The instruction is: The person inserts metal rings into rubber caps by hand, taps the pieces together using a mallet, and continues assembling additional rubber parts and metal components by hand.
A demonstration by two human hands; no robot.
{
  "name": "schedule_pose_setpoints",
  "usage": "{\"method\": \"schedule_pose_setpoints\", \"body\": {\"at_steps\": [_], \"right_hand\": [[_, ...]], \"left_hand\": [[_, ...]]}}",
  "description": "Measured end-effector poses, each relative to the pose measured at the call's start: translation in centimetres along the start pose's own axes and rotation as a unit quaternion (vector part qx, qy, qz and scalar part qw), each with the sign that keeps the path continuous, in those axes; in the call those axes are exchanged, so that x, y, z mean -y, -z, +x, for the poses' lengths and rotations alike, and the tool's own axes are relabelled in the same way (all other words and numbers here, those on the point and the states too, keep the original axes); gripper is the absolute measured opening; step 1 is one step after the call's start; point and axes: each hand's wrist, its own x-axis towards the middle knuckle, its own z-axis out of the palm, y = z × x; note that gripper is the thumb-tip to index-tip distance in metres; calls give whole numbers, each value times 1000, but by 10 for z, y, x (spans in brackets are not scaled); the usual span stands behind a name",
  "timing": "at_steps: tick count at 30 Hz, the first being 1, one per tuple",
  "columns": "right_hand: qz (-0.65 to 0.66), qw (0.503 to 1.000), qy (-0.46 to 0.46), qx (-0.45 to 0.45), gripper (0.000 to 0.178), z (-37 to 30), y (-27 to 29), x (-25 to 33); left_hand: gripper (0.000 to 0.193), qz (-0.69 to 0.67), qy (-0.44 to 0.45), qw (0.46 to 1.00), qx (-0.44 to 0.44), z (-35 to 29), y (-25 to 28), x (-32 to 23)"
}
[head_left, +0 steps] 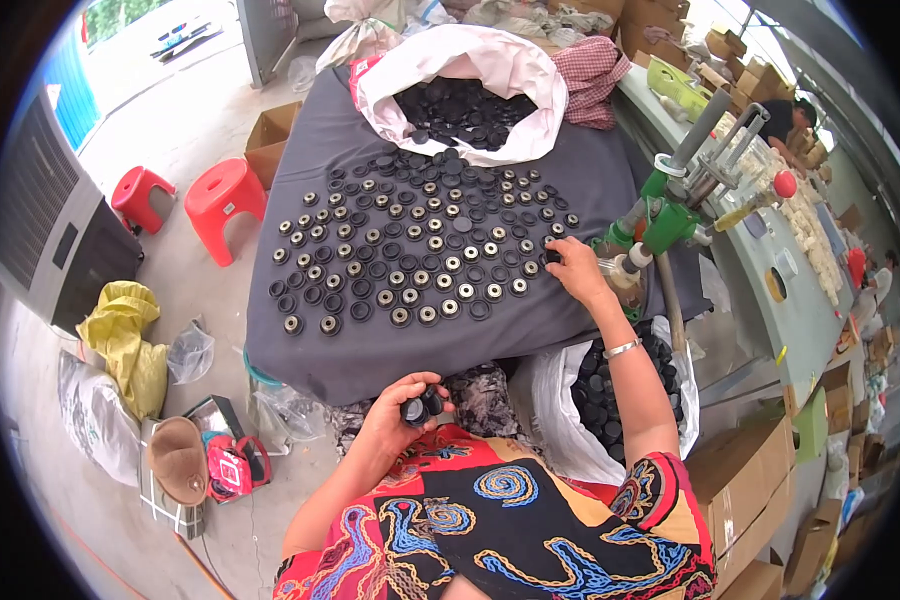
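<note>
Close to my body, my left hand (385, 420) is closed around a few round black caps (422, 406). My right hand (580, 273) reaches over the table's right side, its fingertips pinching a small black cap (552, 256) at the edge of the spread. Many black round pieces lie across the dark grey cloth (370, 357); several hold a shiny metal ring, such as this bearing-like piece (435, 243). At the table's far end, an open white sack (537, 75) is filled with black caps.
A green hand press (663, 215) with a red-knobbed lever stands right of my right hand. Below it sits a white sack (555, 400) of black caps. Red stools (220, 200) and a cooler (55, 215) are at left. Another person (780, 122) is at the far right bench.
</note>
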Motion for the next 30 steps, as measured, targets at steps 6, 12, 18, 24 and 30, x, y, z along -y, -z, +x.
{"method": "schedule_pose_setpoints", "body": {"at_steps": [6, 12, 18, 24, 30], "right_hand": [[-69, 996, 7, 52, 37, 7, 3, 4], [-119, 990, 9, 76, 33, 20, 8, 2], [-138, 981, 89, 101, 21, 47, -11, 18], [-114, 980, 157, 47, 29, 27, -19, -65], [-9, 997, 74, 30, 40, 56, -56, -122]], "left_hand": [[27, 3, -5, 1000, -4, -3, -1, 3], [26, 16, 12, 1000, 15, 8, -8, -2], [27, 30, -7, 999, 13, -1, -8, -14], [47, 370, -290, 868, 161, 2, 7, 17], [25, 12, 13, 999, -35, 16, 2, 26]]}}
